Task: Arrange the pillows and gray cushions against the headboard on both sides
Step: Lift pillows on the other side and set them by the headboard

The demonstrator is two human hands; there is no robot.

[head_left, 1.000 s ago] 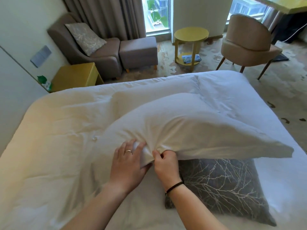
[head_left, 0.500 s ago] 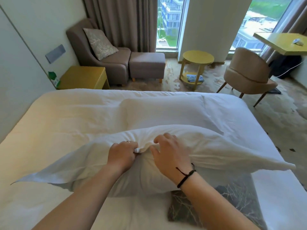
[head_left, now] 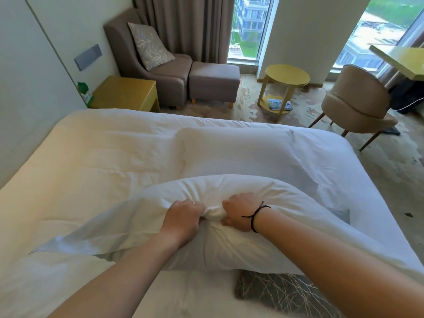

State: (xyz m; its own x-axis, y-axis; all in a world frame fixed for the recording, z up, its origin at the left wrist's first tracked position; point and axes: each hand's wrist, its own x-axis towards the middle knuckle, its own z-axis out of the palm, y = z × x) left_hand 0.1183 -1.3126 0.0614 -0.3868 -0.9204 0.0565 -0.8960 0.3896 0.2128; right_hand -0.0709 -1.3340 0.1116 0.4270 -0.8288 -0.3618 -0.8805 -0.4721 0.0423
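Both hands are gripping one white pillow [head_left: 241,228] at the middle of its near edge. The left hand [head_left: 183,218] is clenching a bunch of the pillowcase fabric, fingers curled under, with a ring showing on one finger. The right hand [head_left: 239,214] is clenching the same bunch from the other side, a black cord lying around its wrist. The two fists are sitting just beside each other with gathered fabric between them. The pillow is lying across the near part of the bed [head_left: 91,168], its loose case flap trailing out to the left. The pillow is overlapping a gray cushion [head_left: 282,292] with a pale branch pattern, which is lying on the bed beneath the right forearm. A second pillow [head_left: 241,152] is lying flat farther up the bed, apart from the held one. Beyond the bed, an armchair [head_left: 149,65] is standing with a patterned cushion leaning on its back.
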